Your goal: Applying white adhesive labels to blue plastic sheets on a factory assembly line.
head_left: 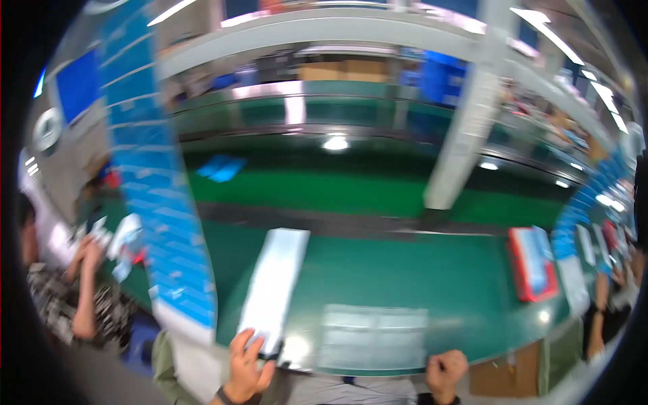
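Left hand (246, 361) curled on the near end of a long pale tray (273, 287) whose long axis runs up and away across the green bench (405, 270), clear plastic sheet (373, 335) flat at centre, right hand (445, 371) fisted at the bench edge, apparently holding nothing.

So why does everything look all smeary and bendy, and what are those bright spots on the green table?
Head view: the whole picture is motion-blurred, so even the left hand and the long white box look soft; the fisheye lens bends the green table edge and shelves into curves; the bright spots are ceiling lights reflecting as glare.
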The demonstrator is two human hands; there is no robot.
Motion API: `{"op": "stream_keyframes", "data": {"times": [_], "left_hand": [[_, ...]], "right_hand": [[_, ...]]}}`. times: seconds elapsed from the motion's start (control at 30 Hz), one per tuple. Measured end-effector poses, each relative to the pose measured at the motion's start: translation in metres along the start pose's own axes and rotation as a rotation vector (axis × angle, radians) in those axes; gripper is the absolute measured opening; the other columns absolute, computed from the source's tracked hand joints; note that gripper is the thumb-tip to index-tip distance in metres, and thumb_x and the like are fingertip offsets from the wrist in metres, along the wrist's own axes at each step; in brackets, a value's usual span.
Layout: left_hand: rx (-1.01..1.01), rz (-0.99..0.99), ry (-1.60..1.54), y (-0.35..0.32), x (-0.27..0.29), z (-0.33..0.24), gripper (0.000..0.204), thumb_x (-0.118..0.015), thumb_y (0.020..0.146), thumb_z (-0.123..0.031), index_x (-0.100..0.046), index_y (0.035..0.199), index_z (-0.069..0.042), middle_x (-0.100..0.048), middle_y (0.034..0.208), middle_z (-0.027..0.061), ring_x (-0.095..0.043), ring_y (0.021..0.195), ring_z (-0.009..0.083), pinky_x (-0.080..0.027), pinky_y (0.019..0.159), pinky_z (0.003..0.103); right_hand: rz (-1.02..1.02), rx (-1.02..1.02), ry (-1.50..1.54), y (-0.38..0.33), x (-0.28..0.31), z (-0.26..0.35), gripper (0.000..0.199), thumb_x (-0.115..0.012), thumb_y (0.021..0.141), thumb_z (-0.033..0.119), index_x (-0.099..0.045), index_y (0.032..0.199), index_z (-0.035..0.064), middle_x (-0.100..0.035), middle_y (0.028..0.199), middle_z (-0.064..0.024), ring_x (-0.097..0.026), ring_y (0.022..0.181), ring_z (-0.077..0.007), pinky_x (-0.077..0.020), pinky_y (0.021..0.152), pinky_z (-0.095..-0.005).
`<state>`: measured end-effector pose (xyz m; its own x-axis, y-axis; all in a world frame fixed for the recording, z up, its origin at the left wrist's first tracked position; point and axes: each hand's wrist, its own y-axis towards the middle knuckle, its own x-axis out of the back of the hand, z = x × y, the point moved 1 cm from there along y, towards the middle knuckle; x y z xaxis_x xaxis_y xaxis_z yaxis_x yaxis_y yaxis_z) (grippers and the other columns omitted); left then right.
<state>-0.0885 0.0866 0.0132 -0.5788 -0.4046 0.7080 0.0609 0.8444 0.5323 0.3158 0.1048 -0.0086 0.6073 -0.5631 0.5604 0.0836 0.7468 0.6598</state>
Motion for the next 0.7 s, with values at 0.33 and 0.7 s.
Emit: {"op": "stream_keyframes", "data": {"times": [0.33, 0.7], "left_hand": [[-0.042, -0.11, -0.13, 0.018, -0.055, -0.05, 0.028, -0.062, 0.08, -0.003, -0.061, 0.108, 0.004, -0.061, 0.103, 0.0237, -0.057, 0.097, 0.0429, -0.047, 0.087, 0.047], [0.031, -0.123, -0.066, 0.017, -0.065, -0.062, 0.029, -0.058, 0.083, -0.007, -0.06, 0.109, 0.005, -0.06, 0.106, 0.0233, -0.054, 0.099, 0.0438, -0.044, 0.089, 0.049]], "right_hand": [[0.321, -0.149, 0.084, 0.146, 0.104, -0.058, 0.011, -0.067, 0.081, 0.015, -0.069, 0.085, 0.0042, -0.068, 0.078, -0.0097, -0.067, 0.072, -0.0213, -0.052, 0.066, -0.031], [0.592, -0.148, -0.963, 0.248, 0.149, -0.265, 0.084, -0.071, 0.068, 0.013, -0.036, 0.144, 0.0201, -0.036, 0.149, -0.0132, -0.059, 0.11, -0.0357, -0.0503, 0.09, -0.0451]]}}
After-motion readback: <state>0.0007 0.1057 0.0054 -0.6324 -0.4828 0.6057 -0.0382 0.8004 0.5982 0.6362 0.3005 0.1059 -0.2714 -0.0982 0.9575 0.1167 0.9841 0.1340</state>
